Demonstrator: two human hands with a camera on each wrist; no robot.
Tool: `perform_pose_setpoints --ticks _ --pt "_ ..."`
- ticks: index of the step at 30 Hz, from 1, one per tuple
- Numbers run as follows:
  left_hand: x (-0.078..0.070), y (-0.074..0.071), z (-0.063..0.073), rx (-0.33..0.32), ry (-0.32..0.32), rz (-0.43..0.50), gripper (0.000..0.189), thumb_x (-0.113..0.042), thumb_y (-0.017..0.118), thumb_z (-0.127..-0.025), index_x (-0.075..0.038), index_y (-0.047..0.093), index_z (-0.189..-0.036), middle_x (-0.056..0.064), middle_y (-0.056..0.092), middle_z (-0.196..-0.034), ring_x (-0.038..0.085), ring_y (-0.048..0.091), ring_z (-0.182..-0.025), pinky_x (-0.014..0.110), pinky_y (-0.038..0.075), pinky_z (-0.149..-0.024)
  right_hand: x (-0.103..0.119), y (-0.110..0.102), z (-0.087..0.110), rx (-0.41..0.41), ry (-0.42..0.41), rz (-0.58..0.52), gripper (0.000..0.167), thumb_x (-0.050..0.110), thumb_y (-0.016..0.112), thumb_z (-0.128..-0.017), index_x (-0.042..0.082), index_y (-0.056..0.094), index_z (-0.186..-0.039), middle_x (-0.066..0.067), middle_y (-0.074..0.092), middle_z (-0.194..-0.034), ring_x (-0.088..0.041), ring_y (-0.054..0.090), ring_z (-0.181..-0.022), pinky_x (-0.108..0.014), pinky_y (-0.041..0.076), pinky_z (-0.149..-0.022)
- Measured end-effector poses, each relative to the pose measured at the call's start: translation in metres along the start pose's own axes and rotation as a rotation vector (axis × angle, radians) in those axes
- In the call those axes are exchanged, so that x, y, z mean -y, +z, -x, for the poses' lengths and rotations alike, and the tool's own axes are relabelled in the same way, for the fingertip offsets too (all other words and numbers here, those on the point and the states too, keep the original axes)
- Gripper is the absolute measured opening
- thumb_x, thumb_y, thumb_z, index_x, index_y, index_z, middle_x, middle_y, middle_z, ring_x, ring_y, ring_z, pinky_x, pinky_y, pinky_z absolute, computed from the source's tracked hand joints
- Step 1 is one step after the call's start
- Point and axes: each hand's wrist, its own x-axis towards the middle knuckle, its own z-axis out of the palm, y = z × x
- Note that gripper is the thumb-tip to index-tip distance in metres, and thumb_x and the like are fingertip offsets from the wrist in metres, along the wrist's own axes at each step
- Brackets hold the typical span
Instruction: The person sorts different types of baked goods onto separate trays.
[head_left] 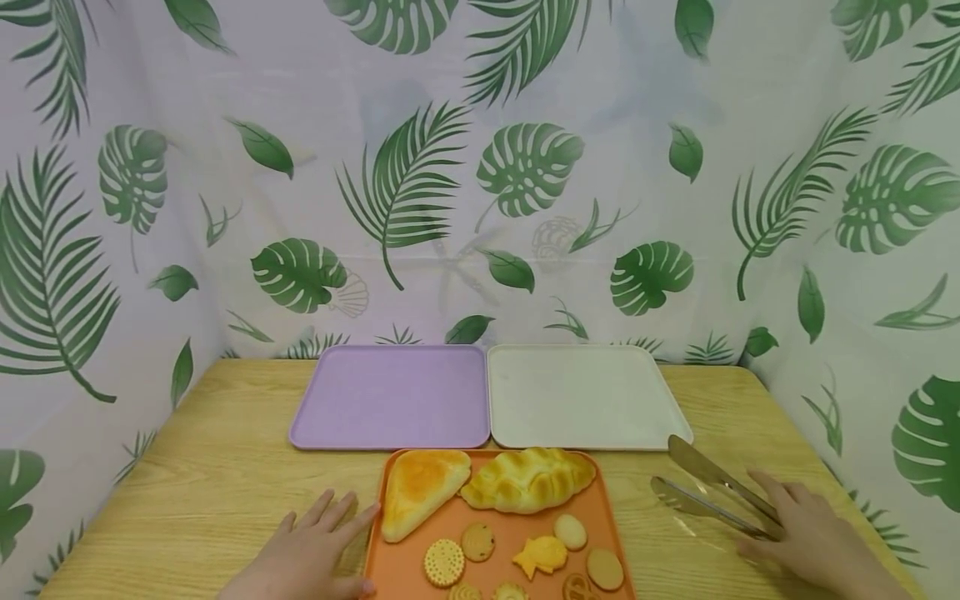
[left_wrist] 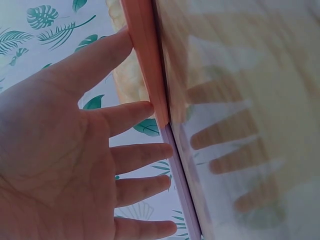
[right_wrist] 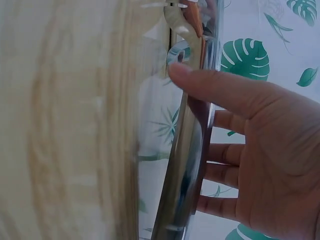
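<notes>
My left hand [head_left: 307, 550] lies by the left side of an orange tray [head_left: 375, 554], fingers straight and spread. Its thumb and index fingertips meet the tray's rim [left_wrist: 147, 60] in the left wrist view. On the tray are a triangular bread [head_left: 423, 493], a braided bread [head_left: 528, 482], a fish-shaped cookie [head_left: 542, 556], a dotted round cookie [head_left: 444, 562] and several other cookies. At the right, my right hand [head_left: 813, 537] holds metal tongs [head_left: 708, 479] near the handle end, thumb on one side and fingers on the other. The tongs' two arms stand apart.
Behind the orange tray, a purple tray [head_left: 393, 396] and a white tray [head_left: 585, 396] lie side by side on the wooden table [head_left: 210, 467]. A leaf-patterned cloth [head_left: 465, 208] surrounds the table at the back and both sides.
</notes>
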Motion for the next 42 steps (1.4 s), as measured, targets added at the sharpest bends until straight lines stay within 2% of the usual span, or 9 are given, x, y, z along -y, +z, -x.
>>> perform_pose_setpoints --ticks 6,10,17,21,26,29,33,38,42 --pt "0.000 -0.001 0.000 0.004 0.003 -0.002 0.089 -0.064 0.069 -0.076 -0.025 0.039 -0.150 0.015 0.035 -0.156 0.044 0.024 -0.146 0.078 0.023 -0.102 -0.003 -0.003 -0.004 0.140 0.036 -0.100 0.092 0.055 0.073 -0.079 -0.007 0.040 -0.138 -0.033 0.056 -0.118 -0.046 0.059 -0.103 -0.054 0.051 -0.073" --pt "0.001 0.000 0.000 0.002 0.010 -0.001 0.090 -0.065 0.068 -0.076 -0.025 0.039 -0.150 0.016 0.036 -0.156 0.045 0.025 -0.146 0.078 0.024 -0.101 -0.005 -0.003 -0.005 0.150 0.019 -0.140 0.079 0.048 0.075 -0.080 -0.006 0.048 -0.131 -0.021 0.061 -0.115 -0.037 0.061 -0.104 -0.049 0.051 -0.077" --pt "0.004 0.002 -0.002 0.015 0.014 -0.001 0.091 -0.066 0.067 -0.076 -0.024 0.037 -0.151 0.016 0.035 -0.156 0.046 0.025 -0.145 0.079 0.024 -0.100 -0.006 -0.007 -0.003 0.120 0.012 -0.218 0.064 0.037 0.073 -0.085 -0.007 0.051 -0.126 -0.004 0.061 -0.098 -0.016 0.053 -0.087 -0.032 0.044 -0.069" --pt "0.004 0.002 -0.003 0.022 0.003 0.008 0.091 -0.065 0.068 -0.076 -0.025 0.037 -0.151 0.015 0.034 -0.157 0.046 0.024 -0.146 0.080 0.023 -0.099 -0.010 -0.013 -0.007 0.104 0.000 -0.221 0.061 0.036 0.074 -0.084 -0.008 0.053 -0.121 -0.014 0.065 -0.104 -0.027 0.062 -0.092 -0.041 0.052 -0.071" --pt "0.004 0.002 -0.002 0.023 0.002 0.010 0.091 -0.065 0.067 -0.076 -0.025 0.037 -0.151 0.016 0.033 -0.157 0.046 0.024 -0.145 0.081 0.023 -0.099 -0.012 -0.023 -0.010 0.154 -0.011 -0.233 0.069 0.035 0.070 -0.088 -0.017 0.046 -0.126 -0.035 0.059 -0.115 -0.044 0.064 -0.097 -0.051 0.055 -0.075" --pt "0.005 0.003 -0.003 0.021 0.008 0.011 0.091 -0.065 0.067 -0.076 -0.025 0.036 -0.151 0.016 0.034 -0.157 0.046 0.025 -0.145 0.081 0.024 -0.099 -0.008 -0.029 -0.010 0.101 -0.051 -0.222 0.062 0.030 0.071 -0.088 -0.016 0.049 -0.124 -0.031 0.061 -0.110 -0.038 0.065 -0.091 -0.047 0.055 -0.071" --pt "0.005 0.003 -0.002 0.017 0.015 0.016 0.090 -0.064 0.068 -0.076 -0.024 0.037 -0.151 0.017 0.034 -0.157 0.047 0.025 -0.145 0.081 0.023 -0.098 0.000 -0.037 -0.009 -0.026 -0.119 -0.173 0.052 0.027 0.076 -0.083 -0.006 0.057 -0.119 -0.013 0.066 -0.103 -0.018 0.060 -0.084 -0.033 0.050 -0.066" --pt "0.005 0.002 -0.002 0.023 0.021 0.025 0.090 -0.063 0.068 -0.077 -0.023 0.036 -0.151 0.017 0.032 -0.157 0.047 0.024 -0.145 0.082 0.023 -0.098 0.020 -0.045 -0.012 -0.104 -0.185 -0.111 0.057 0.031 0.080 -0.078 0.000 0.060 -0.120 -0.011 0.068 -0.108 -0.018 0.062 -0.084 -0.030 0.049 -0.065" --pt "0.004 0.002 -0.002 0.029 0.022 0.022 0.090 -0.063 0.068 -0.077 -0.023 0.036 -0.152 0.017 0.032 -0.158 0.048 0.023 -0.145 0.082 0.024 -0.097 0.037 -0.049 -0.017 -0.097 -0.248 -0.099 0.059 0.030 0.082 -0.075 0.002 0.060 -0.122 -0.012 0.068 -0.110 -0.026 0.067 -0.088 -0.036 0.054 -0.068"
